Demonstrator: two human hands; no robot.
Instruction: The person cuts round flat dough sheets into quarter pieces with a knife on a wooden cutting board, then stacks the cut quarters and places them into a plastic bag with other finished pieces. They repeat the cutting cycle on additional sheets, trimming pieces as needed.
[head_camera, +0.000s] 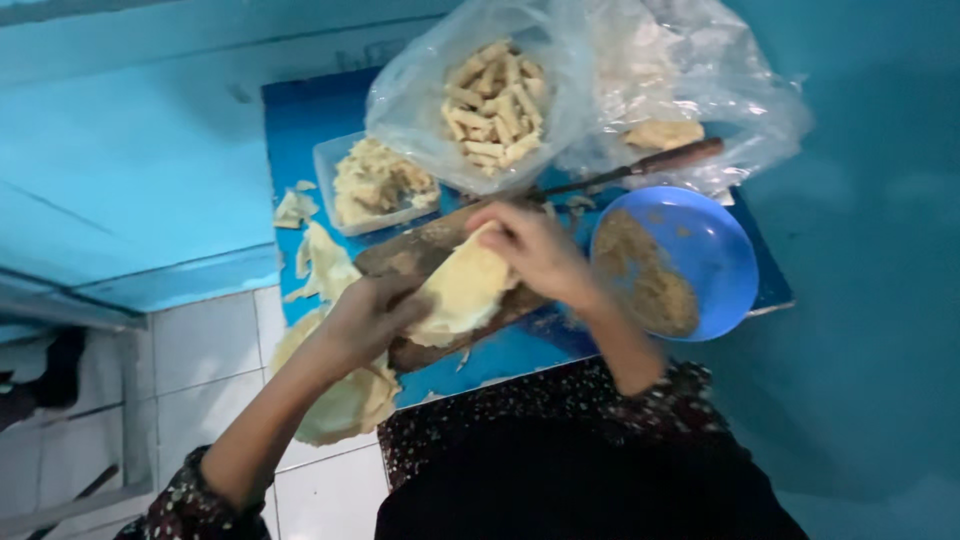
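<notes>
Nearest, a stack of pale wrapper sheets (345, 400) overhangs the table's (500, 355) blue edge. On the wooden board (400, 255), left hand (365, 318) pins one thin wrapper (462, 290), fingers curled closed over its near edge; right hand (535, 250) pinches the far edge, fingers closed on it. Step looks like folding or rolling the sheet; next move likely calls for a tight, even tuck. Right: blue bowl (715, 250) of brown filling. Beyond: knife (650, 163), clear tub (330, 165) of scraps, plastic bag (420, 90) holding finished rolls (495, 100).

Blue bowl (722, 250) of brown crumbs (648, 275)
</notes>
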